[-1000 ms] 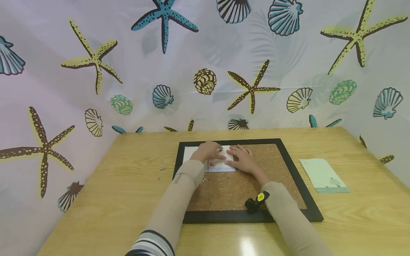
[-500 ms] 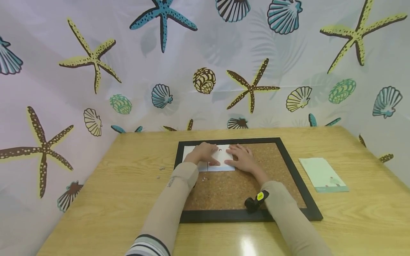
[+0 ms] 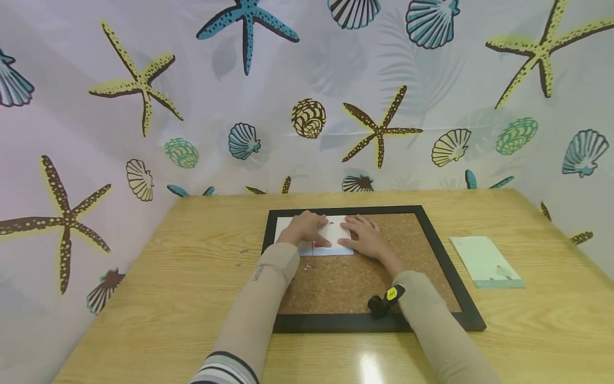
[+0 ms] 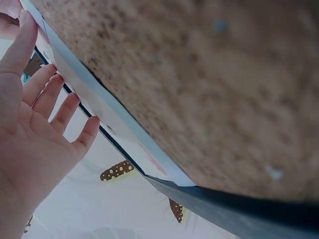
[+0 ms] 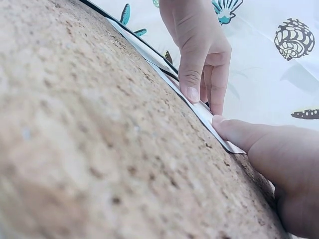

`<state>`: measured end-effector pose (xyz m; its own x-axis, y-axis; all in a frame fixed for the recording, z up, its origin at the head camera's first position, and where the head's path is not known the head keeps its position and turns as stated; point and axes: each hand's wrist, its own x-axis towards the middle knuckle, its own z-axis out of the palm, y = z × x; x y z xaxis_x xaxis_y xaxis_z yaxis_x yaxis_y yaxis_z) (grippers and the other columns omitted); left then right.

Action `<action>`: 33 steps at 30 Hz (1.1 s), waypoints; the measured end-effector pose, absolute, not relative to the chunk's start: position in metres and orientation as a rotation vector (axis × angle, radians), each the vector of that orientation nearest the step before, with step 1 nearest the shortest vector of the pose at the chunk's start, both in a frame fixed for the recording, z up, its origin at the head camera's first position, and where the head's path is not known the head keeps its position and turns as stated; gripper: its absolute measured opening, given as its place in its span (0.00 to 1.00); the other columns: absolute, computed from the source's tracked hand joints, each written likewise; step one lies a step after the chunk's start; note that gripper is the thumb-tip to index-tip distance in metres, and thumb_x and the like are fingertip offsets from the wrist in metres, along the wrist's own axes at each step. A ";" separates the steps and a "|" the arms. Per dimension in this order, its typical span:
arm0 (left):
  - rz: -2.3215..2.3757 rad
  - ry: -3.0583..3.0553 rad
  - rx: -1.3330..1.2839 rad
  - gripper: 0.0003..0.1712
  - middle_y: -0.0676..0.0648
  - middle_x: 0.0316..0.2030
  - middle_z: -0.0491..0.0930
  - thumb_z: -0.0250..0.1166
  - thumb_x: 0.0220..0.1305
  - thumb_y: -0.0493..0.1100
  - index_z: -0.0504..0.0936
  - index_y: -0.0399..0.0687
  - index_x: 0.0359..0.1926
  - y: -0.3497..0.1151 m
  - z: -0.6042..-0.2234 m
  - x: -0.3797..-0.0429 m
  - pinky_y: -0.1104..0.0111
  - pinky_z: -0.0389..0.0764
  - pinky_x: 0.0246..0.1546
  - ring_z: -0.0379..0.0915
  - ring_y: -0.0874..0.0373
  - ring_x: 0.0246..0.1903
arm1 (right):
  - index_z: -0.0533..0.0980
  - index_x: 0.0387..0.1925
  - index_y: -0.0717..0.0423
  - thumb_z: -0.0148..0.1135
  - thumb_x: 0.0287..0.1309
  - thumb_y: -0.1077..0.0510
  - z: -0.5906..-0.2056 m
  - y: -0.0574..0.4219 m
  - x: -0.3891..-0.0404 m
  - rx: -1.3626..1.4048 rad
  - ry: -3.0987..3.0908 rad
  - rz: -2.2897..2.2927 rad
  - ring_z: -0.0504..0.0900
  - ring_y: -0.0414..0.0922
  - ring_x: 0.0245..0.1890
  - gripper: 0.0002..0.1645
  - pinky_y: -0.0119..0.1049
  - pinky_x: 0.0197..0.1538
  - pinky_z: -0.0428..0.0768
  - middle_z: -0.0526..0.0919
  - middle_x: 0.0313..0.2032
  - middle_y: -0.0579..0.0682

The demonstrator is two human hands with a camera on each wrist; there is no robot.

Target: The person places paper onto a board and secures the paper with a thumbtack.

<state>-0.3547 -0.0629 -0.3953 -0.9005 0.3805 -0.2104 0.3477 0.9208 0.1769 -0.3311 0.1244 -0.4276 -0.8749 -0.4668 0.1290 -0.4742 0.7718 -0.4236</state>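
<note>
Two white paper sheets lie side by side along the top of a cork board (image 3: 331, 290) in a black frame. My left hand (image 3: 302, 229) is over the seam between the left sheet (image 3: 283, 225) and the right sheet (image 3: 338, 233), fingertips and thumb touching the paper. In the left wrist view, that hand's fingers (image 4: 64, 112) reach out fairly straight along the sheets. My right hand (image 3: 366, 239) rests with spread fingers at the right sheet's right edge; its thumb (image 5: 229, 128) presses there in the right wrist view. A small round spot shows near the right sheet's top.
A pale green notepad (image 3: 486, 261) lies on the wooden table right of the board. Small grey bits (image 3: 243, 250) are on the table to the left. A black wrist camera (image 3: 381, 305) sits on my right wrist. A patterned curtain (image 3: 211, 96) hangs behind.
My left hand has shifted slightly left and lowered its fingers onto the paper, uncovering the round spot. My right hand has stayed at the sheet's edge.
</note>
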 end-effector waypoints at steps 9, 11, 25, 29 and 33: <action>0.250 2.835 0.529 0.42 0.53 0.61 0.62 0.66 0.46 0.60 0.66 0.54 0.62 -0.065 -0.394 -0.354 0.53 0.55 0.58 0.54 0.52 0.61 | 0.68 0.57 0.60 0.56 0.56 0.45 -0.429 0.127 -0.335 0.801 -2.917 0.792 0.50 0.59 0.63 0.32 0.59 0.59 0.40 0.61 0.61 0.59; 0.257 2.836 0.534 0.41 0.53 0.61 0.62 0.66 0.47 0.60 0.66 0.54 0.62 -0.065 -0.393 -0.353 0.52 0.55 0.58 0.55 0.52 0.61 | 0.68 0.56 0.62 0.56 0.57 0.47 -0.428 0.129 -0.334 0.810 -2.892 0.849 0.51 0.60 0.63 0.31 0.60 0.59 0.41 0.62 0.61 0.61; 0.282 2.842 0.528 0.42 0.52 0.62 0.61 0.67 0.46 0.60 0.65 0.54 0.62 -0.063 -0.393 -0.350 0.52 0.54 0.58 0.55 0.52 0.61 | 0.65 0.57 0.68 0.54 0.60 0.53 -0.410 0.140 -0.327 0.798 -2.831 1.342 0.63 0.57 0.58 0.29 0.51 0.57 0.61 0.67 0.57 0.62; 0.304 2.841 0.524 0.43 0.53 0.62 0.60 0.67 0.46 0.60 0.65 0.55 0.63 -0.063 -0.394 -0.350 0.53 0.54 0.59 0.53 0.53 0.62 | 0.65 0.57 0.66 0.53 0.61 0.53 -0.405 0.147 -0.323 0.715 -2.794 1.564 0.64 0.59 0.57 0.28 0.53 0.56 0.63 0.66 0.57 0.63; 0.326 2.847 0.533 0.43 0.53 0.62 0.60 0.68 0.45 0.59 0.65 0.54 0.63 -0.064 -0.393 -0.350 0.53 0.53 0.59 0.52 0.52 0.62 | 0.65 0.56 0.66 0.53 0.61 0.52 -0.400 0.159 -0.322 0.660 -2.781 1.539 0.66 0.59 0.55 0.28 0.53 0.54 0.65 0.69 0.54 0.64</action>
<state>-0.3497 -0.0638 -0.3934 -0.9083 0.3780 -0.1789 0.3278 0.9092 0.2566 -0.3222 0.1592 -0.3998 -0.9121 -0.3971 0.1023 -0.2975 0.4693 -0.8314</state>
